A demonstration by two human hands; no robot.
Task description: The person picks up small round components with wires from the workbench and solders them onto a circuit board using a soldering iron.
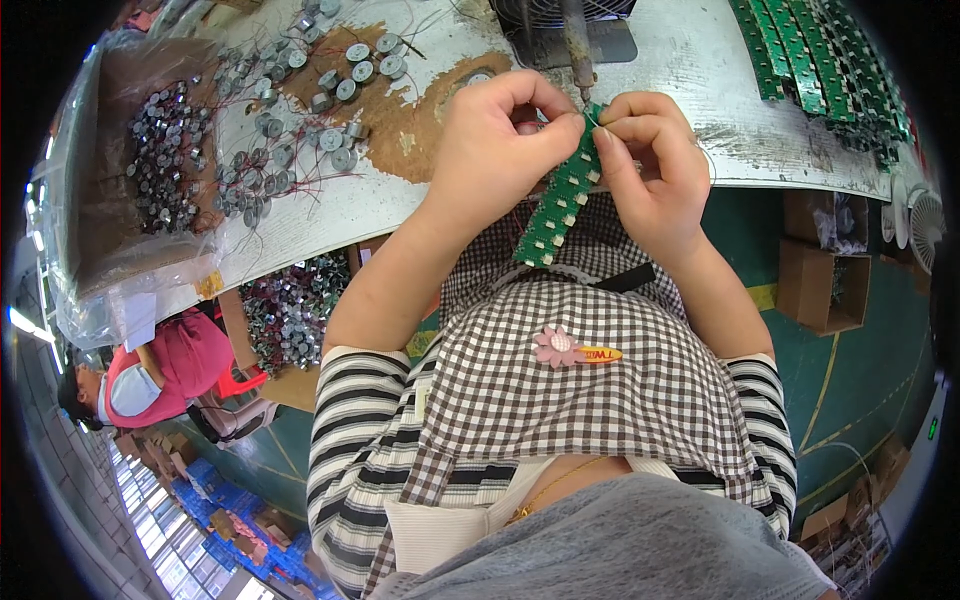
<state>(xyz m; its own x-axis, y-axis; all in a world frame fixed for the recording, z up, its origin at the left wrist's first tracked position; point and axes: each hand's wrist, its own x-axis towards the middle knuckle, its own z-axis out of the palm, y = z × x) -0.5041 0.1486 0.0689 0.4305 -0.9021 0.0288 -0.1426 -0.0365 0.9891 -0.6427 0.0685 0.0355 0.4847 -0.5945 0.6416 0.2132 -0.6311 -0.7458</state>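
Observation:
A strip of green circuit boards (558, 207) with small white connectors hangs at a slant between my hands, just beyond the table's near edge. My right hand (655, 165) is closed, its thumb and fingertips pinching the strip's upper right edge. From the other side my left hand (505, 150) is closed in a pinch at the strip's top end; what lies between its fingertips is too small to make out. Right above the fingertips, a soldering iron (578, 50) points down, its tip close to the top of the strip.
Small round metal motors (345, 90) with thin red wires lie on the white table's left. A plastic-lined box (95, 190) holds more. Green board strips (810, 60) are piled far right. Behind the iron stands a black fan (570, 15). A seated person (165, 370) is at left.

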